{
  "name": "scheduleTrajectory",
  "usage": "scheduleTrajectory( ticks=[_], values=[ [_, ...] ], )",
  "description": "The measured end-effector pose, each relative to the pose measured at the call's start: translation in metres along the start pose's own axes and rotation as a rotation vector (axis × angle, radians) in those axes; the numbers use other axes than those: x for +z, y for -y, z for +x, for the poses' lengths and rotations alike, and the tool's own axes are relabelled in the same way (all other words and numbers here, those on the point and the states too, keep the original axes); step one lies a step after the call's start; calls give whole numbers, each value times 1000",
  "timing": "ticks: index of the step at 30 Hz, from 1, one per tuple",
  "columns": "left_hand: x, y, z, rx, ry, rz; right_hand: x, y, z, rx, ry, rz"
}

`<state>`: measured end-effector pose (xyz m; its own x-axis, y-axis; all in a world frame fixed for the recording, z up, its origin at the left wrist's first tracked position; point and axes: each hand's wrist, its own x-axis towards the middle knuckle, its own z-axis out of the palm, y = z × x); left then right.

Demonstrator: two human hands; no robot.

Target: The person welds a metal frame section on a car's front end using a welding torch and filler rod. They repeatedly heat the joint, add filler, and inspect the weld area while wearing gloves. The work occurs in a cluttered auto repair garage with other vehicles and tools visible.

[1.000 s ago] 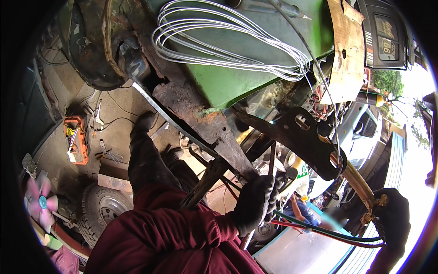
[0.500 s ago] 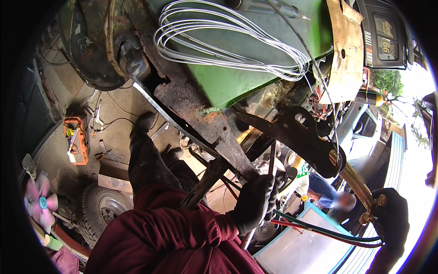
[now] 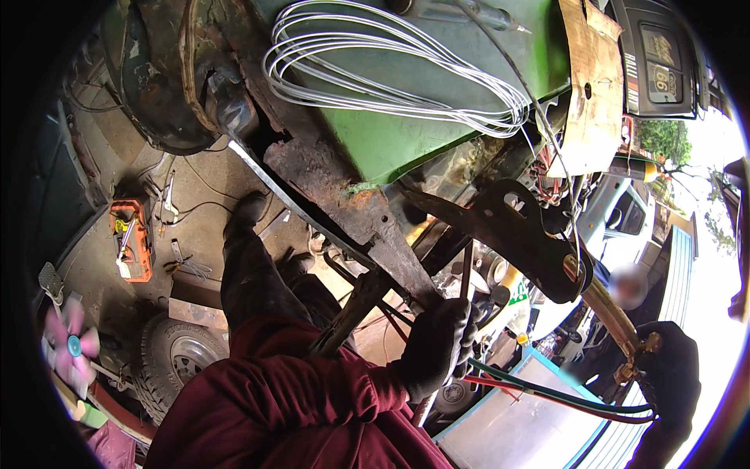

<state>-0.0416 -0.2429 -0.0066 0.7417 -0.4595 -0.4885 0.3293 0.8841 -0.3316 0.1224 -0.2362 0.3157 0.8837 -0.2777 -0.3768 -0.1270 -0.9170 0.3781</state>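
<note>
My left hand (image 3: 431, 349), in a dark glove, has its fingers wrapped round a thin dark rod (image 3: 466, 273) beside the end of a rusty metal plate (image 3: 344, 205). On the right, my right hand (image 3: 672, 379), in a black glove, is closed round the brass-coloured fittings of a gas torch (image 3: 613, 320). The torch's front end passes behind a dark metal bracket (image 3: 523, 238) with holes in it. Green and red hoses (image 3: 547, 392) run between the torch hand and the area beside my left hand.
A coil of silver wire (image 3: 391, 66) lies on a green panel (image 3: 406, 141). Cardboard (image 3: 590, 86) hangs at its right. On the floor are an orange toolbox (image 3: 133, 242), cables, a wheel (image 3: 183, 359) and a pink-bladed fan (image 3: 73, 344). A pale blue-edged board (image 3: 519, 414) stands lower right.
Both of my hands and the torch stay almost still. In the right background, the person in blue has gone from their earlier place, and another blurred head has shifted slightly.
</note>
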Motion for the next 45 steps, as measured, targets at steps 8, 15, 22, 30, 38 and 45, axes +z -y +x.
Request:
scheduleTrajectory(
  ticks=[8,15,22,30,38,45],
  values=[
    [-2,1,2,26,17,10,-3,-13,-2,-117,-132,-26],
    [-1,1,2,6,6,-5,-3,-10,-2,-94,-90,52],
    [-3,3,3,20,22,-6,2,0,-1,-46,-100,-22],
    [-4,3,3,6,-3,-3,-2,4,3,23,-50,-43],
    [-2,2,1,9,-11,-1,3,5,2,-57,-83,-72],
    [2,-2,0,24,-16,-16,2,10,1,-13,-46,-16]
  ],
)
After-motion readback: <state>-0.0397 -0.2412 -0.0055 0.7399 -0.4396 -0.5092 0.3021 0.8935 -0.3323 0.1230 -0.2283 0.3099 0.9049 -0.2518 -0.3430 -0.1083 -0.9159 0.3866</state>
